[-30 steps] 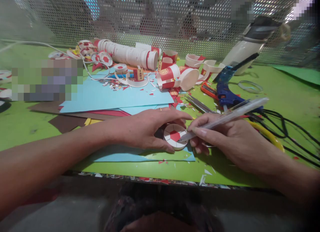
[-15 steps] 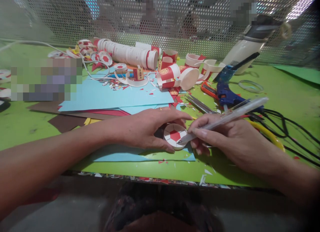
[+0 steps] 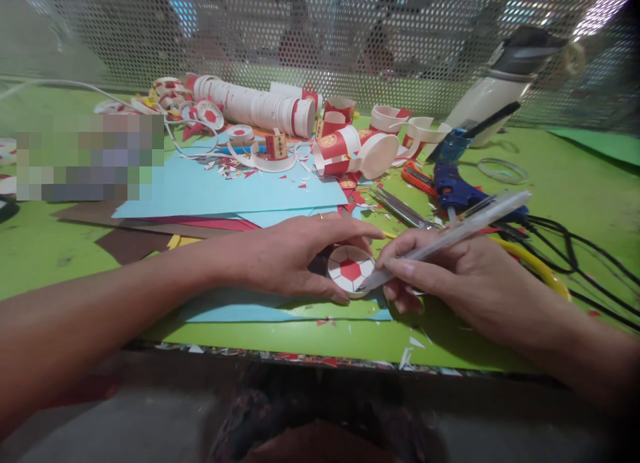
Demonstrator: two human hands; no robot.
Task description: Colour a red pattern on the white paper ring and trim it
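Observation:
A round white paper disc (image 3: 349,268), cut like a cup bottom, bears a red pentagon with dark lines running out from it. My left hand (image 3: 295,256) grips it between thumb and fingers from the left, holding it low over the table. In my right hand (image 3: 445,270) is a clear-barrelled pen (image 3: 470,226), its tip on the disc's lower right edge. Light blue paper (image 3: 235,306) lies beneath my left hand.
Behind lie a long stack of paper cups (image 3: 255,103), cut red-and-white cups (image 3: 337,150) and blue sheets (image 3: 225,190). On the right are scissors (image 3: 403,206), an orange cutter (image 3: 419,178), a blue glue gun (image 3: 457,186) with black cable, and a leaning bottle (image 3: 493,96). Paper scraps litter the front edge.
The pen tip has shifted slightly down along the disc toward its lower edge. My left hand and the disc have stayed put.

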